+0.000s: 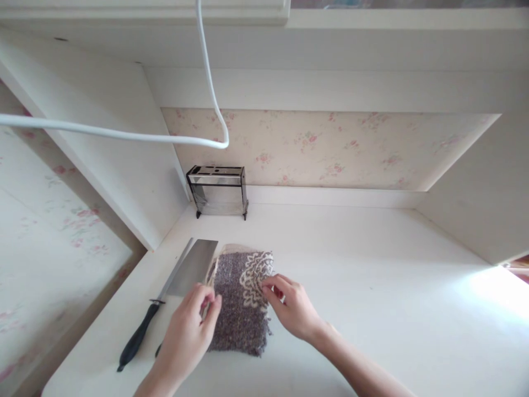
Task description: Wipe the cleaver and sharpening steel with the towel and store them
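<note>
A folded brown-grey woven cloth with a cream looped pattern on its upper right and a frayed right edge lies flat on the white counter. Sheer beige material shows along its top and upper left edge. At the right edge, over the cream pattern, my right hand pinches the cloth between thumb and fingers. My left hand is at the left edge, its fingers curled in toward the thumb; what they hold, if anything, is hidden. Left of the cloth lies a broad cleaver blade, its handle mostly covered by my left hand.
A sharpening steel with a black handle lies along the cleaver's left side. At the back left stands a black-framed clear knife stand. A white cable hangs across the upper left. A cabinet overhangs the white counter.
</note>
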`<state>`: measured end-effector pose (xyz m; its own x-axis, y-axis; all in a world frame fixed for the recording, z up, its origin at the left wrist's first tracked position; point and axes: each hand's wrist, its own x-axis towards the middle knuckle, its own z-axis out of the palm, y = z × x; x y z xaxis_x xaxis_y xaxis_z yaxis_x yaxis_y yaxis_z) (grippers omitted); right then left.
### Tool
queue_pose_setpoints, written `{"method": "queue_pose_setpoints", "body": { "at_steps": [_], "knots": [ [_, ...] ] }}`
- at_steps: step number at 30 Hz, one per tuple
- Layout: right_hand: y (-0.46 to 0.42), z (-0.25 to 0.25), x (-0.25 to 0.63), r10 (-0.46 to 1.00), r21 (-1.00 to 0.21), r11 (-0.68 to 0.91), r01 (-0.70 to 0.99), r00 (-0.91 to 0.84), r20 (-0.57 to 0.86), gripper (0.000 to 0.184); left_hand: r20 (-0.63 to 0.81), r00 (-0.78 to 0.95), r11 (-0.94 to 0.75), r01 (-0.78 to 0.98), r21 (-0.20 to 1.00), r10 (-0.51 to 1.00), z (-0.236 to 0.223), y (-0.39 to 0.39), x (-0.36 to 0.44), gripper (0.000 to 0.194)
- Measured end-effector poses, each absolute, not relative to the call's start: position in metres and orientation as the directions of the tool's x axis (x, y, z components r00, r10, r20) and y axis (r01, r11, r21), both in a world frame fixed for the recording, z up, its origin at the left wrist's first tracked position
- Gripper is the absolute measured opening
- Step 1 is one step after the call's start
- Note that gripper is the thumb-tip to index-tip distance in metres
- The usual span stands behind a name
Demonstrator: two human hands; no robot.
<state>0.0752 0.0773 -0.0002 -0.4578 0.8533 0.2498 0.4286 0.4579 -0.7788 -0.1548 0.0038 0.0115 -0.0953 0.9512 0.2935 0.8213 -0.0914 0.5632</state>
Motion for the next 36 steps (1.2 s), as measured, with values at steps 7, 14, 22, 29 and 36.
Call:
{"method": "queue_pose_setpoints", "body": {
  "at_steps": [7, 14, 22, 29, 36],
  "knots": [
    [0.09, -0.019, 0.09, 0.873, -0.953, 0.162, 0.257, -0.487, 0.017, 0.015, 0.024, 0.161, -0.103, 0.507, 0.856, 0.987, 0.023, 0.062, -0.059, 0.043],
    [0.097, -0.026, 0.108, 0.893, -0.988, -0.12, 0.101, -0.423, -0.152, 0.021, -0.061, 0.231, -0.047, 0.436, 0.899, 0.971, 0.0, 0.09, -0.038, 0.05],
    [0.094, -0.032, 0.101, 0.892, -0.973, -0.006, 0.232, -0.439, -0.11, 0.035, -0.073, 0.252, -0.037, 0.406, 0.913, 0.965, -0.011, 0.09, -0.043, 0.048],
    [0.093, -0.035, 0.102, 0.89, -0.936, 0.112, 0.334, -0.453, -0.055, 0.04, -0.08, 0.258, -0.034, 0.409, 0.912, 0.963, -0.015, 0.091, -0.046, 0.049],
    [0.093, -0.032, 0.101, 0.877, -0.92, 0.136, 0.367, -0.477, -0.06, 0.043, -0.092, 0.259, -0.02, 0.4, 0.916, 0.961, -0.013, 0.089, -0.048, 0.048]
  ]
}}
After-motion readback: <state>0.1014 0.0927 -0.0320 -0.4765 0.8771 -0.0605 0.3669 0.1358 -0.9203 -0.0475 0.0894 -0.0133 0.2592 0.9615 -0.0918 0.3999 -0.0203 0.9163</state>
